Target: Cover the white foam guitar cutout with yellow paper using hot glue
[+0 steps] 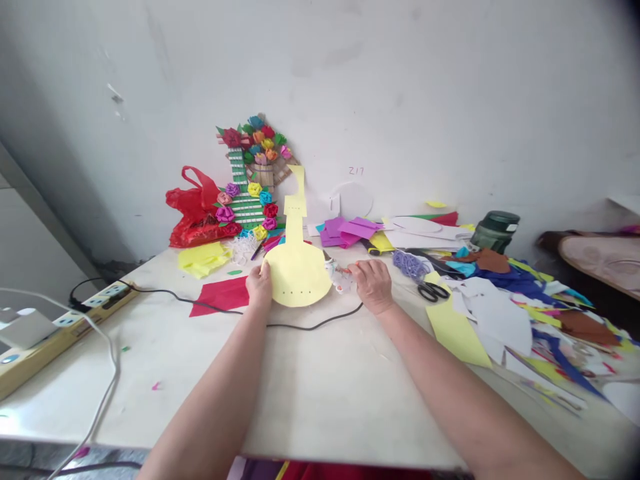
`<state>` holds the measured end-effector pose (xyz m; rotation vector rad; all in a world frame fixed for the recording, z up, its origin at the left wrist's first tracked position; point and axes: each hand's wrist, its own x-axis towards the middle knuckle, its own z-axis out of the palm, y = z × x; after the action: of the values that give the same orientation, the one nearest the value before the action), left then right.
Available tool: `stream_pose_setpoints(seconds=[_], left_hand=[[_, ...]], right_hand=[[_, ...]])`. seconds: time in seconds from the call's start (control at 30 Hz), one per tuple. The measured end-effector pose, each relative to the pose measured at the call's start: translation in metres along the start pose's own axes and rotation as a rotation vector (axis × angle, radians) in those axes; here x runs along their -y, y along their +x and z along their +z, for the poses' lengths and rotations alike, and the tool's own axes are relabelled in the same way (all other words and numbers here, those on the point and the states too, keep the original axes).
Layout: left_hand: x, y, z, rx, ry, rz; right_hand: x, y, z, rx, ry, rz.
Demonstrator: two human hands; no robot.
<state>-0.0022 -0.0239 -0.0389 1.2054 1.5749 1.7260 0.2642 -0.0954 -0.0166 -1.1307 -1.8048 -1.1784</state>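
Observation:
A pale yellow paper cutout [297, 270], shaped like a long-necked lute, stands up above the table. Small dark dots run in rows across its round body and near the top of its neck. My left hand [260, 285] grips its left edge, thumb in front. Just off its right edge is my right hand [373, 283], with the fingers closed. A thin orange-red bit sticks out from these fingers, its kind unclear. Between them and the cutout lies a whitish crumpled thing [341, 277], partly hidden and too blurred to name.
A power strip [75, 327] sits at left; its black cable [310, 328] crosses before my hands. Behind are a paper-flower craft [249, 200] and a red bag [195, 210]. Scissors [433, 291], purple yarn [410, 265], a green bottle [495, 231] and paper scraps [500, 317] lie right.

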Motion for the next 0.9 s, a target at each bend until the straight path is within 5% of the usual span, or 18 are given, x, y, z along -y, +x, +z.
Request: stream_pose_setpoints(seconds=[0.27,0.7,0.9], left_hand=[[-0.003,0.001,0.001,-0.074,-0.064,0.097],[-0.007,0.003,0.004,-0.145,-0.175,0.096],[-0.011,0.001,0.005,-0.142,-0.252,0.109]], right_hand=[[0.002,-0.002,0.000,0.082,0.023,0.056],[0.004,-0.002,0.005,0.609,-0.023,0.523],[0.010,0.001,0.012,0.837,0.004,0.537]])
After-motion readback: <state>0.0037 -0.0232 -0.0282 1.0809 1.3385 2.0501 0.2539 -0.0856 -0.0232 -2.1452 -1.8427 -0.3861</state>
